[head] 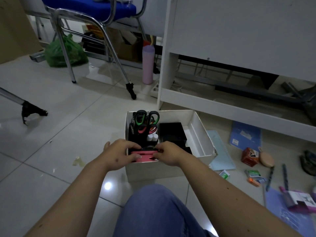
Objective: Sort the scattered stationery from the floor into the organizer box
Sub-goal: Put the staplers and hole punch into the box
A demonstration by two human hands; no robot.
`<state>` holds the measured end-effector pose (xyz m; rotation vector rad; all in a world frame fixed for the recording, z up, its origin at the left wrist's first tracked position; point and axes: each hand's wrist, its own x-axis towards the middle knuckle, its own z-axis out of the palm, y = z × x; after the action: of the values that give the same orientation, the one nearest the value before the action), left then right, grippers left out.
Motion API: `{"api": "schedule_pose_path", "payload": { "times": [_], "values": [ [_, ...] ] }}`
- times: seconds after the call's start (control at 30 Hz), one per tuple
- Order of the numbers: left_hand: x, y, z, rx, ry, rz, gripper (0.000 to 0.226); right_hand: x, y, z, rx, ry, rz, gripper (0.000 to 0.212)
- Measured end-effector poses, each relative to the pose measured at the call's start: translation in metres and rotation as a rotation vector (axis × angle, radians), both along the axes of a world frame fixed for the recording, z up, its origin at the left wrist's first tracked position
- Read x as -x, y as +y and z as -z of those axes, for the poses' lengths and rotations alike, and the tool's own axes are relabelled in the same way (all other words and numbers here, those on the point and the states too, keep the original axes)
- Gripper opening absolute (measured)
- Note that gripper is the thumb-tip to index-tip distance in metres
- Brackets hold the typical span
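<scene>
Your left hand (119, 153) curls over the near left corner of the white box (201, 129), thumb lying along a pink stapler (145, 155) at the box's front edge. Your right hand (168, 153) pinches the stapler's other end, fingers bent. The stapler lies flat, just in front of the black organizer (172, 134) holding scissors (147, 120). Notebooks (245, 134), a small orange box (249, 156) and pens (270, 177) lie on the floor to the right.

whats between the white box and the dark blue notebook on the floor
A light blue spiral notebook lies on the floor between the white box and the dark blue notebook, seen in the head view.
</scene>
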<state>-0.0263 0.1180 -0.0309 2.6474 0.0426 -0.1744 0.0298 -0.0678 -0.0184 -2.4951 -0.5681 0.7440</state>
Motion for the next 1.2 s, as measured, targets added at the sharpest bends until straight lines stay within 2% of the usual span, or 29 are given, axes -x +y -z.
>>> {"api": "schedule_pose_path", "payload": {
  "times": [0.2,0.27,0.37,0.5,0.57,0.77,0.93,1.07,1.2],
  "values": [
    [0.005,0.000,0.009,0.158,-0.123,-0.032,0.041,0.004,-0.003,-0.003,-0.028,0.010,0.020,0.055],
    [0.007,-0.001,0.006,0.176,-0.113,-0.030,0.054,0.004,-0.006,-0.002,-0.026,0.007,0.049,0.049],
    [0.007,-0.001,0.004,0.164,-0.081,-0.024,0.059,0.004,-0.011,-0.001,-0.002,0.025,0.045,0.036],
    [0.008,-0.001,0.008,0.219,-0.024,-0.069,0.071,0.001,-0.021,-0.001,0.032,0.004,0.057,0.048],
    [0.010,-0.004,0.010,0.234,-0.031,-0.055,0.066,-0.001,-0.031,-0.003,0.075,-0.019,0.063,0.054],
    [0.015,-0.001,0.020,0.370,-0.164,-0.097,0.055,-0.002,-0.057,0.001,0.243,-0.106,0.094,0.045],
    [0.010,-0.002,0.020,0.303,-0.201,-0.066,0.053,0.002,-0.054,0.007,0.237,-0.159,0.103,0.043],
    [0.001,-0.001,0.016,0.254,-0.207,-0.051,0.052,0.004,-0.057,0.008,0.197,-0.181,0.087,0.026],
    [-0.006,0.000,0.015,0.161,-0.204,-0.058,0.053,0.006,-0.059,0.012,0.130,-0.205,0.099,0.026]
  ]
}}
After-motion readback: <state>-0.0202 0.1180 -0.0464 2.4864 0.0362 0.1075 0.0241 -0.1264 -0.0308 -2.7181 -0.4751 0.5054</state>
